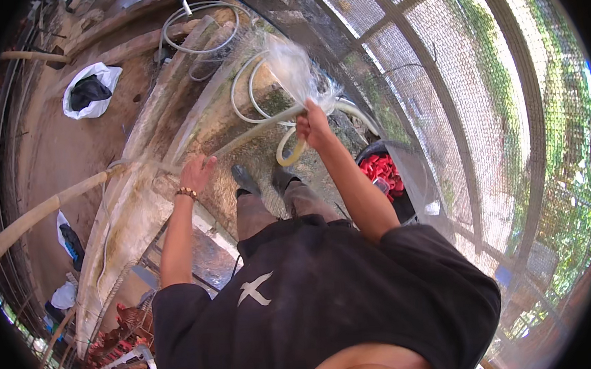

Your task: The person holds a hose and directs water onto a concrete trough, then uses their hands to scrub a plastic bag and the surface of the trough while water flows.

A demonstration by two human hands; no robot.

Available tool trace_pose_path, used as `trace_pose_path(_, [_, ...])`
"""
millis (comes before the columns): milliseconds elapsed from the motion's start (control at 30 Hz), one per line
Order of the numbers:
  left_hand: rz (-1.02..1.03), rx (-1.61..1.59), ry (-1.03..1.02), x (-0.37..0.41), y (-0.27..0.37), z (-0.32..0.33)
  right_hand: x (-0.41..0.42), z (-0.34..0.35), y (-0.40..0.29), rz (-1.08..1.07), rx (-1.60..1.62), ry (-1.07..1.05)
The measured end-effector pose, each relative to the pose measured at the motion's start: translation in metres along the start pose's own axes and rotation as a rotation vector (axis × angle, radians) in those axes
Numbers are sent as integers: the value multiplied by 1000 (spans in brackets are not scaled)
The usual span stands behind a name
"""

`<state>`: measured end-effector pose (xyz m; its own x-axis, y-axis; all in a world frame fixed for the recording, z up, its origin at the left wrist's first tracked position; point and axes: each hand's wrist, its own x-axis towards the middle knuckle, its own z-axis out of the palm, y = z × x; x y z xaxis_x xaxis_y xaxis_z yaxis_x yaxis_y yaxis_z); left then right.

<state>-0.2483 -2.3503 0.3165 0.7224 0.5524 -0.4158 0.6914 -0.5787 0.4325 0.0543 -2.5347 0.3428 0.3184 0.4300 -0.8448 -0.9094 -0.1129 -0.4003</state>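
My right hand (314, 125) is closed around a hose, whose yellowish loop (289, 157) curves below the fist. A blurred whitish spray (293, 65), which looks like water, fans out beyond that hand. Between my hands runs a long pale pole (252, 134). My left hand (197, 174) wraps the near stretch of it, thumb raised, with a beaded bracelet at the wrist. Further left, a bamboo length (48, 212) roughly lines up with the pole; blur hides whether they join. My dark boots (246, 180) stand on wet concrete (224, 189) below.
Coils of pale hose (201, 50) lie ahead, beside low concrete kerbs (144, 125). A black bucket (403, 206) with red pieces (378, 172) stands right, near a mesh wall (422, 100). A white sack (92, 90) sits far left. What look like hens (126, 326) are caged lower left.
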Motion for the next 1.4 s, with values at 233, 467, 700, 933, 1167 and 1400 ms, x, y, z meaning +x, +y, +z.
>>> trace_pose_path(233, [-257, -139, 181, -111, 101, -20, 87, 82, 22, -64, -321, 19])
trace_pose_path(467, [-493, -495, 364, -228, 29, -97, 14, 147, 150, -454, -698, 187])
trace_pose_path(700, [-2, -87, 96, -100, 69, -114, 91, 11, 154, -487, -423, 627])
trace_pose_path(933, [69, -114, -150, -54, 74, -137, 148, 24, 125, -347, -406, 367])
trace_pose_path(1167, [-49, -492, 53, -60, 2, -198, 218, 267, 77, -1505, -1314, 43])
trace_pose_path(1400, [-95, -1017, 367, 1, -29, -214, 155, 323, 45, -629, -530, -90])
